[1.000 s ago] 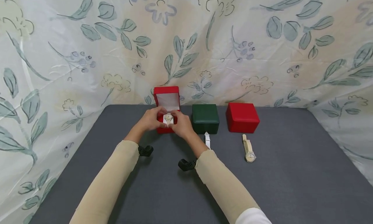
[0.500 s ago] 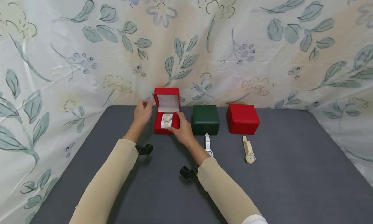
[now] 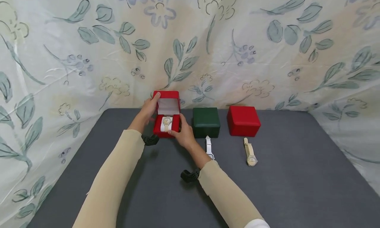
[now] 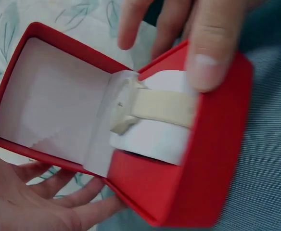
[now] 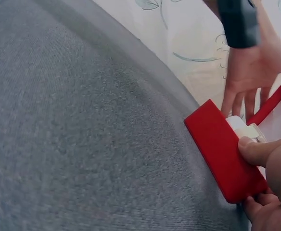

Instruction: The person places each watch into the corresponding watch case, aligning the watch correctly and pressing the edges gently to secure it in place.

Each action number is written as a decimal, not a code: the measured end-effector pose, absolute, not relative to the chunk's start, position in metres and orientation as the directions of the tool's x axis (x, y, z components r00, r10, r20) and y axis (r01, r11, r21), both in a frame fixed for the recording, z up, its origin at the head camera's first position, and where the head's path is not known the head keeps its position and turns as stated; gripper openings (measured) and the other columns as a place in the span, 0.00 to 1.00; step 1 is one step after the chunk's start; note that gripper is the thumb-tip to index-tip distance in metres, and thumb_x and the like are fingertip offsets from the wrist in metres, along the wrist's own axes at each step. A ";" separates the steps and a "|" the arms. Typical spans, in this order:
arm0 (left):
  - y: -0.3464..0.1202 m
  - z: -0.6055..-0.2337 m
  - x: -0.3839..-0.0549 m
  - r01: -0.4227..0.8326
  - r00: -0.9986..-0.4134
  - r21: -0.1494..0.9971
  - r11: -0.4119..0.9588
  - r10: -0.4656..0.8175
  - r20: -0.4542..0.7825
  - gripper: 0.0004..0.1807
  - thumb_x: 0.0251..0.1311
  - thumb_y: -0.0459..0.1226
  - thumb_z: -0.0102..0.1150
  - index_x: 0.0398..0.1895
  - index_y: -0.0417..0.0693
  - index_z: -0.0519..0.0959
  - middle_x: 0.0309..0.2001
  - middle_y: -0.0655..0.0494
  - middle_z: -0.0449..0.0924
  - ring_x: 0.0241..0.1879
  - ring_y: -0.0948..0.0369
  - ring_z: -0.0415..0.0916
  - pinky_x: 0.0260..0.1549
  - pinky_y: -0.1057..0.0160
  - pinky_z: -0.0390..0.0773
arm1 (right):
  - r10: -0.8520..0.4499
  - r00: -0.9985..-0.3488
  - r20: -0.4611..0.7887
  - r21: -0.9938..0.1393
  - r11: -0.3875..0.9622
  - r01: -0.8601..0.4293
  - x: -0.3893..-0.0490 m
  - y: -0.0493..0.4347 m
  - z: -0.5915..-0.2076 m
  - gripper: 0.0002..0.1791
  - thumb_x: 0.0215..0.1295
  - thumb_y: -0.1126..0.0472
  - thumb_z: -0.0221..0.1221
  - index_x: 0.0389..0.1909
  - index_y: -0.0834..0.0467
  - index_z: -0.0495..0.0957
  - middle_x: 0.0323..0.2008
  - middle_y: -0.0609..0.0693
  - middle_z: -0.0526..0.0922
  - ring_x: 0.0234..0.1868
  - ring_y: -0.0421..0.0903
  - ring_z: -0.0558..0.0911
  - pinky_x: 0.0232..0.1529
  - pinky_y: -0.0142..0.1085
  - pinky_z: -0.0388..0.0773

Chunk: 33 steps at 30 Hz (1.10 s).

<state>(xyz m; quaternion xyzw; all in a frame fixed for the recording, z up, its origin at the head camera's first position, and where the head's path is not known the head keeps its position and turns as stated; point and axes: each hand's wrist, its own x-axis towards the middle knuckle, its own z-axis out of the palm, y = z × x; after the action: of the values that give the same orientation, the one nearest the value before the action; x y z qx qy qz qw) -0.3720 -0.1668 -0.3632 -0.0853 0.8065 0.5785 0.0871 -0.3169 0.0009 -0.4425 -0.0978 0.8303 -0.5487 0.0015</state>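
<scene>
An open red watch box (image 3: pixel 160 134) stands at the back left of the table, its lid (image 4: pixel 54 96) raised. Inside, a cream-strapped wristwatch (image 3: pixel 167 121) wraps a white cushion (image 4: pixel 155 142). My left hand (image 3: pixel 146 110) holds the lid at its left side, thumb on the upper edge and fingers behind. With its thumb on the front rim, my right hand (image 3: pixel 185 133) grips the base at the right front corner; its fingers lie along the right side. The right wrist view shows that thumb beside the watch strap (image 5: pixel 250 132).
A closed green box (image 3: pixel 206 122) and a closed red box (image 3: pixel 244 121) stand to the right. Before them lie a white watch (image 3: pixel 209 147) and a cream watch (image 3: pixel 250 153) on the dark grey table (image 3: pixel 297 175). A floral cloth (image 3: pixel 225 56) hangs behind.
Both hands were at the cushioned watch inside the box. The left hand then moved off to the left and now holds the lid; the right hand has stayed at the base's right side.
</scene>
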 end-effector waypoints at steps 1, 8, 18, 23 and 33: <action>-0.168 -0.364 -0.369 -0.241 -0.969 0.921 0.306 -0.023 -0.246 0.47 0.64 0.66 0.38 0.77 0.49 0.43 0.74 0.43 0.52 0.72 0.44 0.53 0.62 0.36 0.66 | -0.165 -0.981 0.104 -0.908 0.386 -0.162 -0.317 0.000 -0.441 0.49 0.58 0.60 0.67 0.75 0.54 0.47 0.67 0.55 0.68 0.63 0.52 0.71 0.58 0.45 0.78; -0.173 -0.381 -0.351 -0.196 -0.975 0.949 0.245 0.056 -0.216 0.47 0.64 0.67 0.38 0.78 0.54 0.40 0.77 0.47 0.46 0.75 0.44 0.47 0.65 0.34 0.59 | -0.135 -0.989 0.063 -0.973 0.213 -0.091 -0.318 0.002 -0.423 0.46 0.65 0.42 0.56 0.77 0.40 0.41 0.76 0.49 0.53 0.73 0.52 0.59 0.68 0.55 0.65; -0.192 -0.407 -0.330 -0.087 -0.961 0.988 0.126 0.250 -0.117 0.38 0.72 0.51 0.43 0.78 0.55 0.41 0.77 0.48 0.46 0.75 0.49 0.46 0.71 0.42 0.53 | -0.100 -0.995 0.011 -0.972 0.230 -0.034 -0.315 -0.001 -0.418 0.36 0.69 0.33 0.43 0.75 0.36 0.48 0.78 0.48 0.49 0.77 0.53 0.52 0.70 0.61 0.57; -0.200 -0.419 -0.317 -0.127 -0.940 0.990 0.064 0.309 -0.141 0.39 0.70 0.33 0.46 0.78 0.51 0.40 0.78 0.51 0.41 0.74 0.50 0.50 0.72 0.49 0.55 | -0.071 -0.997 -0.012 -0.955 0.297 -0.010 -0.309 -0.005 -0.427 0.35 0.72 0.42 0.45 0.76 0.49 0.52 0.74 0.52 0.59 0.71 0.53 0.62 0.68 0.55 0.66; -0.192 -0.416 -0.311 -0.100 -0.962 0.983 0.154 0.236 -0.135 0.37 0.72 0.43 0.46 0.78 0.53 0.42 0.77 0.49 0.47 0.74 0.48 0.51 0.70 0.48 0.59 | -0.104 -0.995 0.009 -0.956 0.292 -0.039 -0.307 -0.008 -0.431 0.37 0.72 0.46 0.49 0.76 0.51 0.48 0.72 0.53 0.63 0.66 0.53 0.68 0.62 0.49 0.74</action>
<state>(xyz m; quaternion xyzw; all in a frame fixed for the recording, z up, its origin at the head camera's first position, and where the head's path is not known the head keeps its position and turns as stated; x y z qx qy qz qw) -0.3114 -0.1917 -0.4156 0.0456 0.7483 0.6489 0.1295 -0.3072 -0.0079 -0.4311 -0.0444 0.8033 -0.5933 0.0273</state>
